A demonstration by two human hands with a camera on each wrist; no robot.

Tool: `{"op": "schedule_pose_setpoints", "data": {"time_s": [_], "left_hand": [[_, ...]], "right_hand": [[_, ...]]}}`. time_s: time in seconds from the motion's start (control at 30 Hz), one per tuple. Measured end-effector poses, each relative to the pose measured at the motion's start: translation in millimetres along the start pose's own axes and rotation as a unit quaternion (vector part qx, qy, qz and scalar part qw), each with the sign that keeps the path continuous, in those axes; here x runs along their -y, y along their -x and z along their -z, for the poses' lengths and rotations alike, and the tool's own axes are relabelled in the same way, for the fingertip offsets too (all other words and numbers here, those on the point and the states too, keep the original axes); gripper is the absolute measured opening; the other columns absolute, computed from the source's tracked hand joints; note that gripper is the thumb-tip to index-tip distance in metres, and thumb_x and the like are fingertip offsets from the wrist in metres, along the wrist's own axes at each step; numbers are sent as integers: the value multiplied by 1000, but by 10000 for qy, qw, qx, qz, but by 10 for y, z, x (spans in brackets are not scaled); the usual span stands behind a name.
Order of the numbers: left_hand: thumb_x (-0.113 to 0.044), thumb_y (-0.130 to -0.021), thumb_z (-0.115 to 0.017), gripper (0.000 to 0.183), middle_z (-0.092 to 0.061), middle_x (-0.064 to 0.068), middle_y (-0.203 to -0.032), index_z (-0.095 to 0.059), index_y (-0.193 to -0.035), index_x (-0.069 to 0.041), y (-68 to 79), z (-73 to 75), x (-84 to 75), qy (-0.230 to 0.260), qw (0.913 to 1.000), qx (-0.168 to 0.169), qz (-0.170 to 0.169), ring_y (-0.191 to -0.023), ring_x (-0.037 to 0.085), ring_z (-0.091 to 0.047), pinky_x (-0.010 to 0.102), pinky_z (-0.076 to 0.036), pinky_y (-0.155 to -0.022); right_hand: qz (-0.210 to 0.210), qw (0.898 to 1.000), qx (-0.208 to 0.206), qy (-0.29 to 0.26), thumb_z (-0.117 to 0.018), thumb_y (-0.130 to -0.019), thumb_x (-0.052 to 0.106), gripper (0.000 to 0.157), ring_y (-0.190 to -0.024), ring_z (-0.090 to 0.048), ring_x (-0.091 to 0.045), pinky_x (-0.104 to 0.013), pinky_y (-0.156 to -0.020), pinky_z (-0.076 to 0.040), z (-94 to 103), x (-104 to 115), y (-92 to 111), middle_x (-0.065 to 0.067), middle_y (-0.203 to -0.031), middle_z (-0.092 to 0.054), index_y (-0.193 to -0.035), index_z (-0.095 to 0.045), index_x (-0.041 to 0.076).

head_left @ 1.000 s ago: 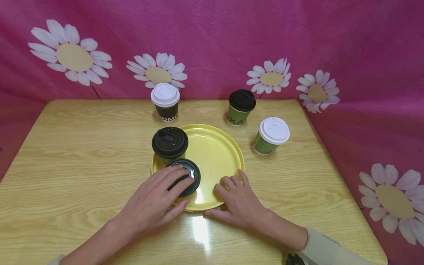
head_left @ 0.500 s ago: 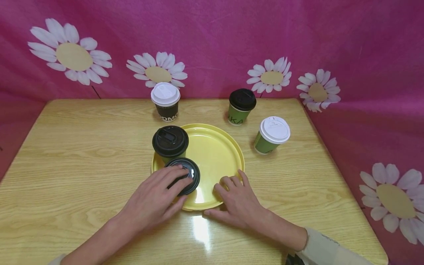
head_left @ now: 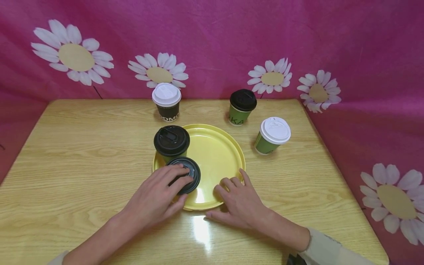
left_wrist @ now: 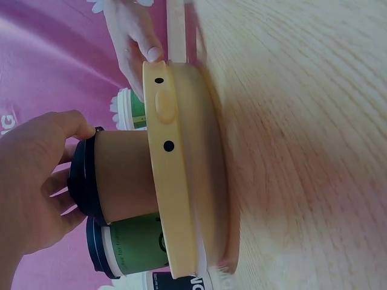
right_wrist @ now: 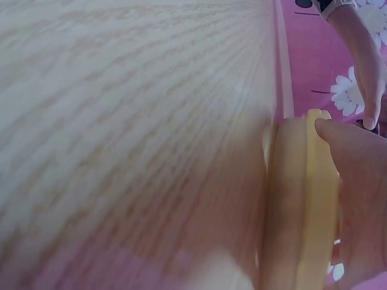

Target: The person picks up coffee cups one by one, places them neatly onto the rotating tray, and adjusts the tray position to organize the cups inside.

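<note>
The near cup stands under the palm-down left hand, its lid clamped in the grip; the right hand, thumb outside, pinches the tray rim.

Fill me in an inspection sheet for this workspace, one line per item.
Surface: wood-grain table, with a bright reflection in front of the tray.
Job's things: yellow tray bearing a brown cup and, just behind it, a green cup; both upright, black-lidded.
Clutter: off the tray stand a white-lidded black cup, a black-lidded green cup and a white-lidded green cup.
Grippers: bare hands; left hand grips the brown cup's lid, right hand grips the tray's rim.
Cables: nothing seen.
Surroundings: pink backdrop printed with white daisies; a dark item by the right sleeve is too cut off to identify.
</note>
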State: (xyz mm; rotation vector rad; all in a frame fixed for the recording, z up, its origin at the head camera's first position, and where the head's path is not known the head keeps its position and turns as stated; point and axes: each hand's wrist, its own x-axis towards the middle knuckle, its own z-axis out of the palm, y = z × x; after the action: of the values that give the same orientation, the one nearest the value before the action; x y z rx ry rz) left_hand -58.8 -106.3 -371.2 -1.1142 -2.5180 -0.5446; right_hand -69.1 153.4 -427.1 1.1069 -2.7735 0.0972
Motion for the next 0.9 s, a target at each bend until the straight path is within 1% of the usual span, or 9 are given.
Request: {"op": "schedule_pose_setpoints", "data": {"time_s": [0.13,0.33,0.47,0.6,0.67,0.83,0.9], "left_hand": [[-21,-80,-61,36,-52,10,-121,-60,-112,-6,2,4,19,61,10000,-20,11,-120,27,-42,39,-31,-103],[-21,-79,-61,36,-52,10,-122,-60,-112,-6,15,1,60,166,9999,-36,11,-121,27,-41,38,-30,-104],[-21,-79,-60,35,-51,10,-123,-60,-112,-6,14,3,74,218,9998,-43,-17,-121,27,-41,38,-29,-104],[-21,-79,-61,35,-51,10,-124,-60,-111,-6,12,0,86,264,9996,-54,-47,-121,27,-41,38,-29,-104],[-21,-79,-61,35,-51,10,-124,-60,-111,-6,11,0,91,284,9996,-59,-55,-121,27,-41,38,-30,-104],[-21,-79,-60,34,-51,10,-123,-60,-110,-6,15,3,97,275,9996,-97,-64,-120,27,-42,37,-30,-103],[-20,-79,-60,34,-52,11,-122,-61,-110,-6,17,4,98,265,9995,-120,-74,-120,27,-42,37,-30,-103]], "right_hand": [[93,9999,83,38,-36,-77,77,60,-88,-53,-23,-60,-103,-12,28,-13,7,3,-96,-54,-95,-54,22],[275,9996,81,27,-39,-75,77,60,-91,-52,-21,-60,-104,-9,38,-45,2,4,-97,-55,-98,-57,23],[485,9987,105,82,-37,-76,77,62,-95,-50,-21,-60,-104,-9,49,-102,-21,4,-98,-56,-102,-58,24],[765,9968,183,133,-34,-77,76,66,-101,-47,-21,-58,-104,-12,77,-210,-55,3,-104,-54,-110,-56,24],[884,9958,185,129,-35,-78,76,66,-104,-45,-22,-57,-105,-11,97,-278,-72,2,-108,-53,-114,-56,25],[1084,9940,108,81,-39,-77,75,66,-108,-43,-22,-54,-107,-8,133,-458,-106,0,-113,-52,-116,-55,24],[1154,9933,100,43,-41,-76,75,67,-108,-43,-22,-53,-107,-10,136,-521,-117,0,-113,-52,-116,-55,23]]}}
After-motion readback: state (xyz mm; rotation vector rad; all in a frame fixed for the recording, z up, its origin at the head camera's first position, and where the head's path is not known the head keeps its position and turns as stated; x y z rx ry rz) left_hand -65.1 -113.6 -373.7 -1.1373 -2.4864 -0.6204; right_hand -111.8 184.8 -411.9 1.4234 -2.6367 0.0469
